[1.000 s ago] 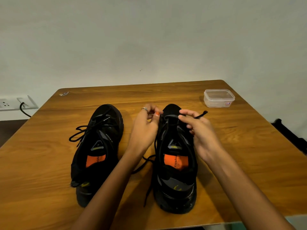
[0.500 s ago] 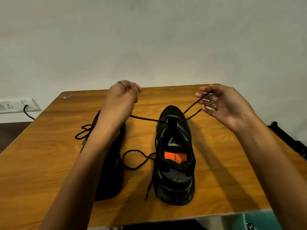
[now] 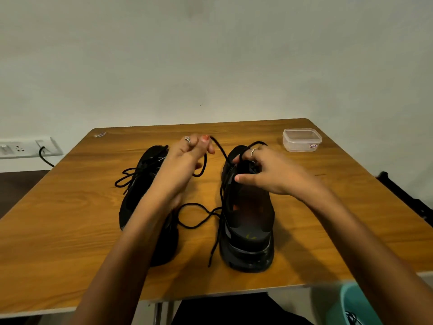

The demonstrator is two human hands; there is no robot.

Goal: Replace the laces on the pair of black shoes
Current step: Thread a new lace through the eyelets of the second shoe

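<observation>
A: Where do things stand with the right shoe point(image 3: 247, 207)?

B: It sits on the worktop point(image 3: 70, 219) just right of the left shoe point(image 3: 140, 195), heel toward the person. The left hand point(image 3: 185, 160) pinches one end of the black lace point(image 3: 216, 148) up beside the toe. The right hand point(image 3: 269, 172) has its fingers curled at the front eyelets, and the other lace end arcs over them; I think it pinches that end, but the view there is dark.

A: What could go wrong?

B: The two ends may come out uneven. The left hand's side loops slack beside the toe, while the right side looks short. If one is pulled harder, the short end could slip back through its eyelet.

A: And the cord lying on the worktop?

B: A loose lace point(image 3: 199, 216) curls between the two shoes and trails along the right shoe's inner side toward the heel. Whether it is a spare or part of the same lace I cannot tell. A forearm sweeping over it could snag it, drag it into the working lace and tangle both.

A: Anything else?

B: The left shoe's lace point(image 3: 127, 178) spills in loops off its far side, under the left forearm. A tug there could shift that shoe. The plastic container point(image 3: 301, 140), well beyond the right shoe, looks safely apart.
</observation>
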